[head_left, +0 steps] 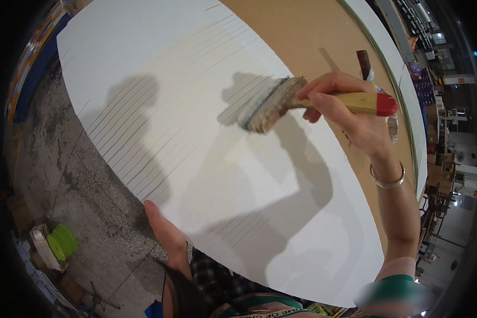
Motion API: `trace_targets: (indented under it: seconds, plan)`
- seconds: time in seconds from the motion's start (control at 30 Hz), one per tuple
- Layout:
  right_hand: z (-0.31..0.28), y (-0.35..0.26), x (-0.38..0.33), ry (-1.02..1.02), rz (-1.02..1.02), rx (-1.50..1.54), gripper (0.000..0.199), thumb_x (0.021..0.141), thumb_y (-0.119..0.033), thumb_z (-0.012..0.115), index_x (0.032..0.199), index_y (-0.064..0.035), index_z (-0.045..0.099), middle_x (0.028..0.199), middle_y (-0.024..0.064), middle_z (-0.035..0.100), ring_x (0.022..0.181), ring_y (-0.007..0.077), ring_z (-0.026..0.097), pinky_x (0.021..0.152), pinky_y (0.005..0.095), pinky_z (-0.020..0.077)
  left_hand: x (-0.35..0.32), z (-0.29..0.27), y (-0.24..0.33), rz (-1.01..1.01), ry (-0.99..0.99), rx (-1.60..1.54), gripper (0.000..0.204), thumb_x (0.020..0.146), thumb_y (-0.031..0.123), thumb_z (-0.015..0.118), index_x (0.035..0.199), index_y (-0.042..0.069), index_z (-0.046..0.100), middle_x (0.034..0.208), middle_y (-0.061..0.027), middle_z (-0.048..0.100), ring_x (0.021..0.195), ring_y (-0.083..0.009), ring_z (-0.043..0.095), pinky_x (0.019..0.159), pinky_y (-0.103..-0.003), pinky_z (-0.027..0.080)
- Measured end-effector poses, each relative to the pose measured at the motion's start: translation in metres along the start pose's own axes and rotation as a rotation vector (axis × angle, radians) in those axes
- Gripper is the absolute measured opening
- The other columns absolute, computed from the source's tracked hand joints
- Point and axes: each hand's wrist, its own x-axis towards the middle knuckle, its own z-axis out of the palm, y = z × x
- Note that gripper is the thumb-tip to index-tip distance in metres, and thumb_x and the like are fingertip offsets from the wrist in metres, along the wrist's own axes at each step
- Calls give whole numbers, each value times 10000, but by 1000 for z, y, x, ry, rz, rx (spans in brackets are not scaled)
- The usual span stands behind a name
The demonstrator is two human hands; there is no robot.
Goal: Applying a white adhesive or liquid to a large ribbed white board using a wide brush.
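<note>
A wide paintbrush (266,108) with a wooden, red-tipped handle is in my right hand (344,100). Its whitish, worn bristles hang over a large white panel (206,153) marked with rows of thin dark lines; I cannot tell whether they touch it. Damp-looking, slightly yellowish patches show on the panel's surface. My left hand (165,233) holds the panel's near left edge, thumb on the rim and the other fingers hidden. Shadows of my arm and the brush fall across the panel.
A brown board (302,32) lies under and beyond the panel. On it, partly behind my right wrist, is a dark-red-handled tool (363,63). A green spool (62,241) sits near boxes at lower left, above speckled floor (95,191). Stacked cartons (440,175) stand at right.
</note>
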Motion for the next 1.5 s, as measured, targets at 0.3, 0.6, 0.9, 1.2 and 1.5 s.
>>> trace_targets:
  seconds: [0.3,0.6,0.9,1.2,1.5]
  plan:
    - [29,-18,-11,34,-61,-175,235,824,-213,722,760,5,663,619,39,625,547,100,587,485,219,441,4,4,-5,28,-83,-75,630,1006,436,349,1391,-62,318,1407,-162,393,1268,-247,396,1061,-349,290]
    - [33,-20,-68,-245,-63,-256,162,779,-162,727,705,-45,642,614,63,620,537,125,590,519,259,460,5,5,-5,-10,62,-10,628,1005,419,369,1383,-81,323,1399,-164,402,1256,-244,413,1060,-335,305]
    - [27,9,-113,-413,110,-405,132,754,-92,690,678,-34,599,609,67,585,534,140,547,531,283,448,0,19,0,-49,70,33,643,995,462,365,1349,-74,366,1348,-187,442,1210,-246,453,1027,-338,339]
    - [36,-22,-88,-290,412,-454,198,811,-107,676,661,-1,604,607,40,581,559,87,513,530,249,420,2,14,2,15,-4,-36,648,994,466,376,1338,-84,377,1320,-188,469,1184,-250,473,1008,-341,360]
    - [71,-32,-73,-279,136,-379,256,783,-153,726,625,-9,585,590,69,586,521,103,526,503,251,424,2,15,-1,5,-8,-68,581,1012,418,361,1309,-80,403,1254,-162,518,1130,-227,498,983,-323,375]
